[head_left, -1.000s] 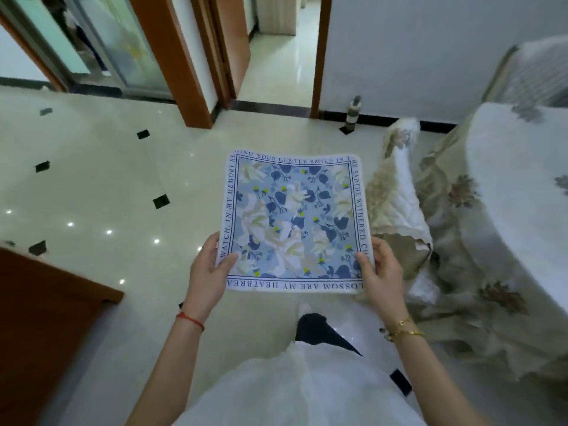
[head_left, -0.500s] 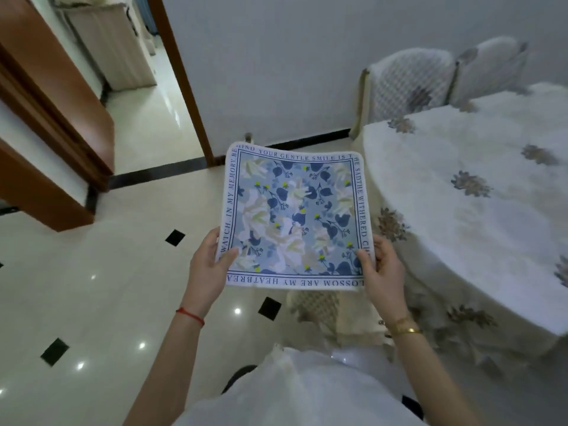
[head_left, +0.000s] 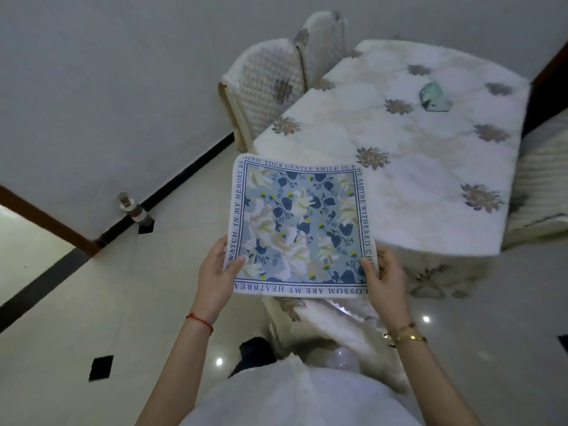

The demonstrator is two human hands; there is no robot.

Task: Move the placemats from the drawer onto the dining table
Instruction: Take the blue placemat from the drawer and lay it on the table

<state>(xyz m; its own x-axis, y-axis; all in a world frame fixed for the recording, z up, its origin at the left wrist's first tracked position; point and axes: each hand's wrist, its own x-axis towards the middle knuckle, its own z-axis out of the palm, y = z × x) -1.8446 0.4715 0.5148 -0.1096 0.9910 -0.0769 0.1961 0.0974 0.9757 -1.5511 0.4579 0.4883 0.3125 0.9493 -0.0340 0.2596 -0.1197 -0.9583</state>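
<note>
Since half a second ago the view has swung right, bringing the whole dining table (head_left: 430, 179) into sight ahead, where only its near part showed before. A person carries a square blue floral placemat (head_left: 299, 226) flat in the air, its far right corner overlapping the table's near edge in view. The left hand (head_left: 215, 278) and right hand (head_left: 384, 279) each pinch a near corner, thumbs on top. The mat is out of the drawer but not yet laid down; whether more mats remain cannot be told. A small green object (head_left: 433, 96) sits on the table's far side.
</note>
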